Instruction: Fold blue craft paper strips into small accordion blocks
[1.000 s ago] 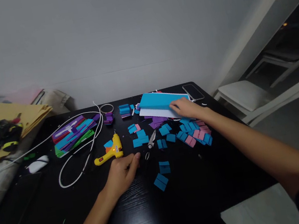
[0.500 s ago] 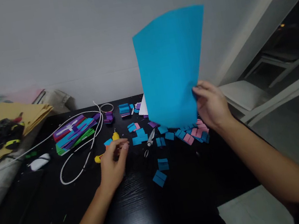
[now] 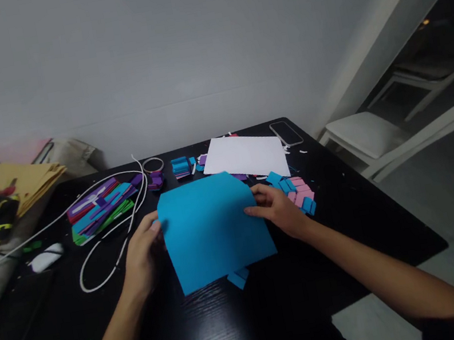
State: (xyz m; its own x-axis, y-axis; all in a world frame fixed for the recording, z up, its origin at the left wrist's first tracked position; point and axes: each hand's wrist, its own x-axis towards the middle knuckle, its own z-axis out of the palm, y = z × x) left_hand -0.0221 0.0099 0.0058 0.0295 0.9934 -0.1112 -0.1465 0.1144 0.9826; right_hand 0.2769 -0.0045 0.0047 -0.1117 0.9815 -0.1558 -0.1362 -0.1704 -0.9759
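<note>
A blue sheet of paper (image 3: 215, 230) is held just above the black table, its far edge curving away. My left hand (image 3: 142, 251) grips its left side, fingers partly behind the sheet. On the opposite side my right hand (image 3: 274, 205) pinches the edge, thumb on top. A small folded blue piece (image 3: 239, 277) peeks out below the near edge. To the right of my right hand lie pink and blue folded paper pieces (image 3: 300, 192). The sheet covers the middle of the table, so the scissors and yellow tool there are hidden.
White paper (image 3: 246, 155) and a phone (image 3: 286, 133) lie at the back. Coloured paper strips (image 3: 102, 205), a looped white cable (image 3: 94, 288) and a white mouse-like object (image 3: 47, 257) are on the left, beside brown envelopes (image 3: 37, 178). A white stool (image 3: 360, 133) stands right of the table (image 3: 348, 219).
The blue sheet has come down and left from its raised, upright position, now tilted flatter. My left hand, empty before, has taken hold of its left side. The white paper and phone are uncovered.
</note>
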